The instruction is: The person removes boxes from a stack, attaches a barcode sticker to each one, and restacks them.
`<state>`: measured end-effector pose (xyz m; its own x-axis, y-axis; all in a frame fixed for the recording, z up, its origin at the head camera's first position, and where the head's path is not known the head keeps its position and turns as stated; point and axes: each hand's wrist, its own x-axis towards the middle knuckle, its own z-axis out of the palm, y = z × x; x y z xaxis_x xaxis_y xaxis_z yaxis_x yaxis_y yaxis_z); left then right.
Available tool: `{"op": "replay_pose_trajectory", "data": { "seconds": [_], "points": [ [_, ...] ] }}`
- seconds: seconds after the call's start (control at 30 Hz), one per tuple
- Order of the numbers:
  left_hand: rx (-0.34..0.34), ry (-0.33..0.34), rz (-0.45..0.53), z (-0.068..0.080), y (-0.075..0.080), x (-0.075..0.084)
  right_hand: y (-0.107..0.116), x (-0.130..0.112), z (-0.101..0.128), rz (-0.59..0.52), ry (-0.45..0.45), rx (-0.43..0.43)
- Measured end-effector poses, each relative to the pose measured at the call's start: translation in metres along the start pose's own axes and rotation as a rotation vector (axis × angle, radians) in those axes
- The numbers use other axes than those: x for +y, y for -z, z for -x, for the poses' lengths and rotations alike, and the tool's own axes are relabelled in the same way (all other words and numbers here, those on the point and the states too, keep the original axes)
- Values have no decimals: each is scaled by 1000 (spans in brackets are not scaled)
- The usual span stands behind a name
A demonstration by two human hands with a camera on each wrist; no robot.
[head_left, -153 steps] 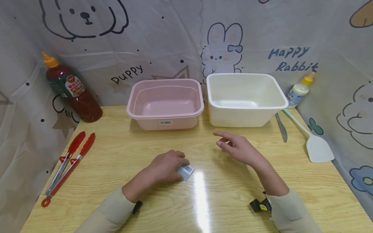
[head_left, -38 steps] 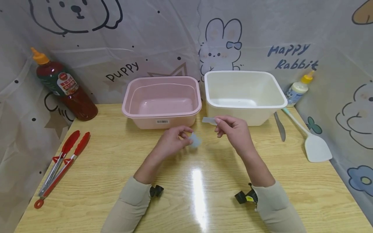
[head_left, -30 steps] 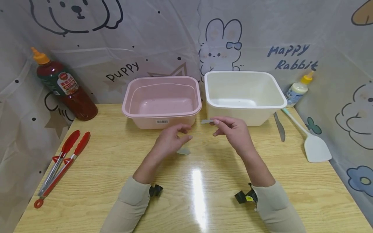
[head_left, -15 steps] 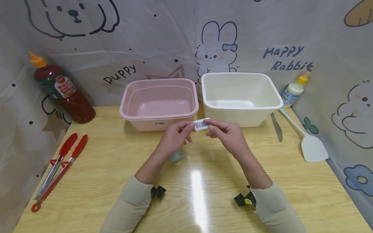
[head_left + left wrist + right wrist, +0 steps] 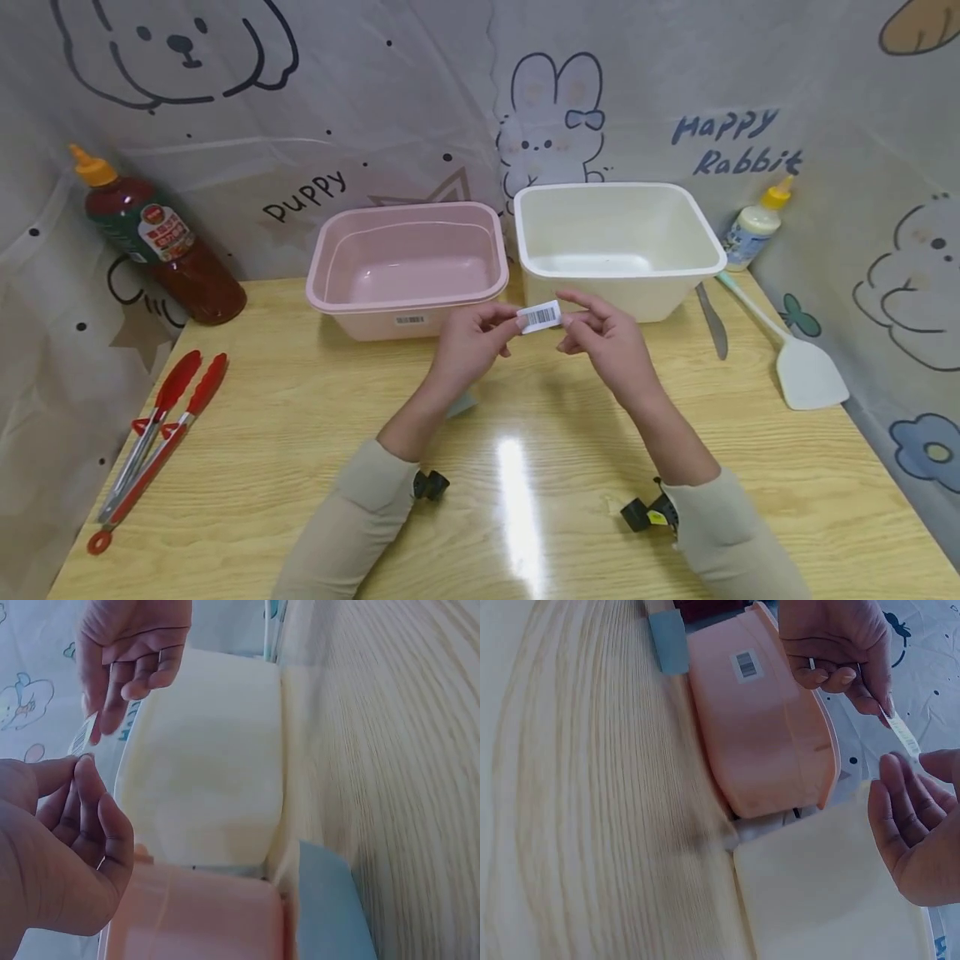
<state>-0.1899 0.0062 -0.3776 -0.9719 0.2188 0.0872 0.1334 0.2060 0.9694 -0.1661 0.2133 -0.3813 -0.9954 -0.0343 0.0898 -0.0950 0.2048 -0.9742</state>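
Observation:
Between both hands, in front of the bins, is a small white barcode sticker (image 5: 541,317). My left hand (image 5: 468,346) pinches its left end between thumb and fingers. At the other end, my right hand (image 5: 611,346) has its thumb and fingertips at the sticker's edge, seemingly in a light pinch. A pale blue slip of backing paper (image 5: 669,641) lies on the table, mostly hidden behind my left wrist in the head view. Behind the hands stand a pink bin (image 5: 408,258), bearing a barcode label of its own, and a cream-white bin (image 5: 618,229).
Red-handled tongs (image 5: 161,450) lie at the left, below a red sauce bottle (image 5: 165,242). At the right are a knife (image 5: 712,323), a white spatula (image 5: 810,373) and a small yellow-capped bottle (image 5: 752,229). Printed cloth hangs behind the table (image 5: 300,500).
The left hand let the blue backing slip drop to the table, then took the sticker's left end. The right hand turned the barcode face into view. Both hands shifted slightly right with the sticker.

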Motion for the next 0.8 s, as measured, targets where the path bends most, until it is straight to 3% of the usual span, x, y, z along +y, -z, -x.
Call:
{"op": "replay_pose_trajectory", "data": {
  "seconds": [0.17,0.43,0.63,0.8],
  "points": [
    [-12,-22,-57,-4,-11,1,8,1,0,-1,-7,52],
    [15,-56,-23,-14,-30,-4,19,11,0,24,-32,128],
    [0,-25,21,-18,-46,-7,27,21,1,52,-52,165],
    [-41,9,4,-17,-59,-8,33,27,3,75,-66,165]
  ]
}}
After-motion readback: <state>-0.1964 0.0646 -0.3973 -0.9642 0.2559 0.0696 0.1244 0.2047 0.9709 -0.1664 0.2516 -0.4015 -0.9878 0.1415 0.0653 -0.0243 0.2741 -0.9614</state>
